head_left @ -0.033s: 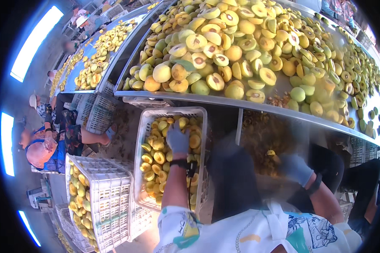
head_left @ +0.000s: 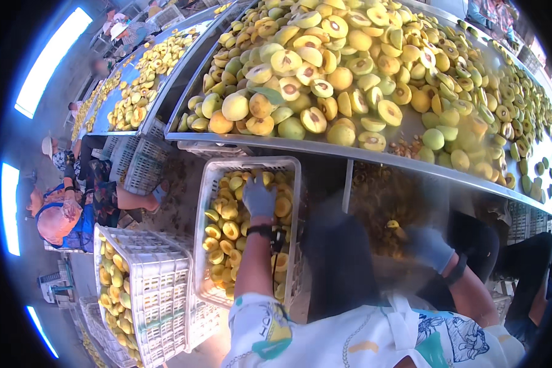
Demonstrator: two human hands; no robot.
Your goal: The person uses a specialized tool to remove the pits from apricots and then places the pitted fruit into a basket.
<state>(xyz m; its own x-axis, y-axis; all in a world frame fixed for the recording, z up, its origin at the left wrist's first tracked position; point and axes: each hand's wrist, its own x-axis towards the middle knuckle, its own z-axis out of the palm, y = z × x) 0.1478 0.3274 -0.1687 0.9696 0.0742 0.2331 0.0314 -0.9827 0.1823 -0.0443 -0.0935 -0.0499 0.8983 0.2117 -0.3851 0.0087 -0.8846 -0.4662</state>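
Observation:
My left hand (head_left: 259, 199), in a pale blue glove, reaches into a white plastic crate (head_left: 203, 202) of halved yellow fruit. Its fingers look apart and rest among the fruit halves (head_left: 229, 231) at the far part of the crate. My right hand (head_left: 431, 246), gloved alike, hangs over a bin (head_left: 348, 187) below the table edge. Close to its fingertips is a small yellow fruit piece (head_left: 393, 224). Smearing blurs those fingers, and whether they grip that piece cannot be made out.
Ahead stands a metal-rimmed table (head_left: 276, 141) heaped with cut and whole fruit (head_left: 325, 86). A second fruit-filled crate (head_left: 159, 288) is at the left. A seated person (head_left: 64, 214) and another fruit table (head_left: 113, 132) are farther left. My knee (head_left: 337, 257) lies between crate and bin.
My left hand has shifted very slightly within the crate, and its fingers have changed shape a little. My right hand stays almost where it was, over the bin.

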